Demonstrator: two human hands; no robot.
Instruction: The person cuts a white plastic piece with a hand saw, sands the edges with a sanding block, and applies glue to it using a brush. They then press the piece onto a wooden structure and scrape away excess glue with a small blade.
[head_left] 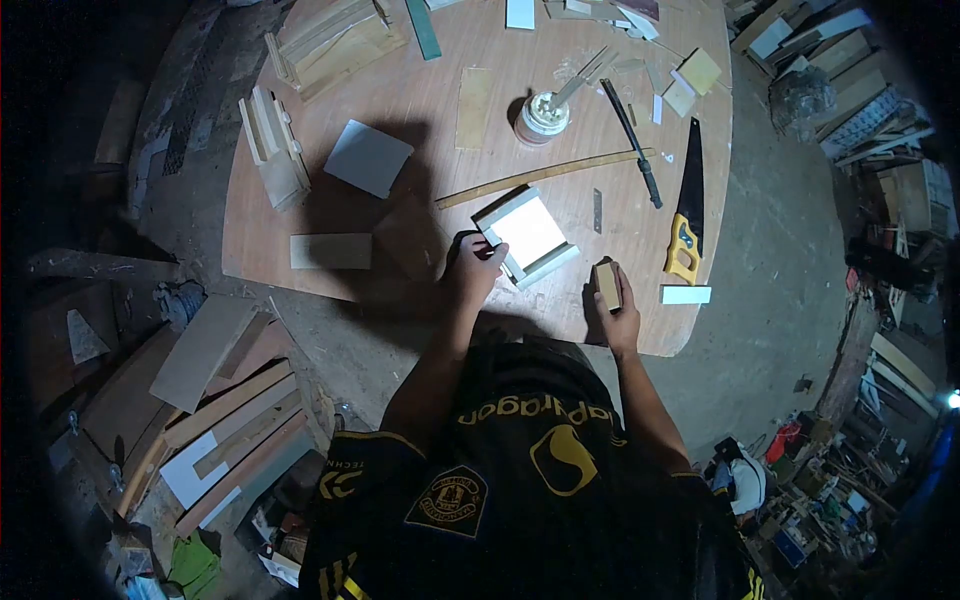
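A small frame-like piece (528,236) with a white panel and grey raised edges lies on the wooden table (400,262) in front of me. My left hand (478,262) is closed on its left edge, fingers and thumb at the near left side. To the right, my right hand (618,305) is wrapped round a small wooden block (607,285), held apart from the frame near the table's front edge. A long thin wooden strip (545,178) lies just beyond the frame, and a small metal plate (597,211) is to its right.
A yellow-handled saw (683,245) and a long dark tool (634,145) lie at the right. Farther back stands a jar (542,120) with sticks. White boards (368,158) and wooden assemblies (272,148) are at the left. Scrap boards (235,430) lean below left.
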